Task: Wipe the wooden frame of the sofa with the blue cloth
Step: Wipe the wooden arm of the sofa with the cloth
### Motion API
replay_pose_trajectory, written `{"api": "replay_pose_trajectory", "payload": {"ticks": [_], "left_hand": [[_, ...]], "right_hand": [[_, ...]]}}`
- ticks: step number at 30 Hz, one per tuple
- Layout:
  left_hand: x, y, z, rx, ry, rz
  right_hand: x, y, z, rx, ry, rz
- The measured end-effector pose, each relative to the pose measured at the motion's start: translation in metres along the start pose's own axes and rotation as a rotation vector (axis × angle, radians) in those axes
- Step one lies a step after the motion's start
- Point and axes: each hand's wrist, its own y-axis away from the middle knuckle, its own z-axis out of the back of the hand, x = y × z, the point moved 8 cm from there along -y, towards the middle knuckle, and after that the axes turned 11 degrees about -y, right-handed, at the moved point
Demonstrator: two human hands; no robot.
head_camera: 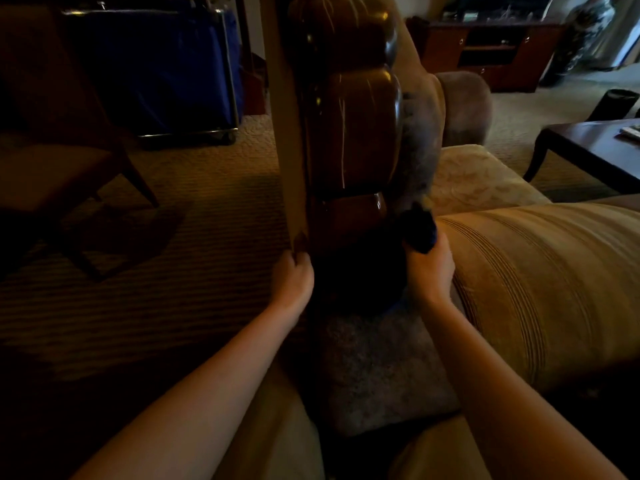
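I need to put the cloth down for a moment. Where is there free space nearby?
The pale seat cushion beyond the gold striped bolster pillow is bare. The dark wooden coffee table has bare room at its near corner. Around the carved wooden frame, both hands crowd.

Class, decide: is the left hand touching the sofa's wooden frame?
Touching. The head view shows the left hand with its fingers curled against the lower edge of the wooden frame, no gap visible.

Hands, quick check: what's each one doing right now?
Left hand: fingers curled on the edge of the dark carved wooden sofa frame.
Right hand: gripping the bunched dark blue cloth.
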Motion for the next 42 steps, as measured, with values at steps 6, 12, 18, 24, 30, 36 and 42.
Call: {"api": "replay_pose_trajectory", "payload": {"ticks": [6, 12, 18, 24, 30, 36, 42], "left_hand": [[0.009, -0.009, -0.026, -0.080, 0.321, 0.009], [0.039, -0.012, -0.025, -0.211, 0.506, 0.089], [0.012, 0.008, -0.021, -0.181, 0.501, -0.002], [0.012, 0.021, -0.036, -0.172, 0.584, 0.008], [0.023, -0.003, -0.039, -0.132, 0.650, 0.038], [0.033, -0.002, -0.041, -0.078, 0.645, 0.159], [0.019, -0.007, -0.047, -0.005, 0.810, 0.126]], "right_hand": [[-0.032, 0.045, -0.063, 0.057, -0.448, -0.431], [-0.028, 0.100, -0.094, 0.050, -0.943, -0.636], [-0.014, 0.073, -0.070, -0.005, -1.091, -0.931], [-0.008, 0.058, -0.039, -0.040, -1.273, -0.447], [0.019, 0.083, -0.073, 0.193, -0.121, 0.354], [-0.026, 0.050, -0.030, -0.191, -0.293, -0.042], [-0.006, 0.074, -0.056, -0.057, -0.247, 0.071]]}}
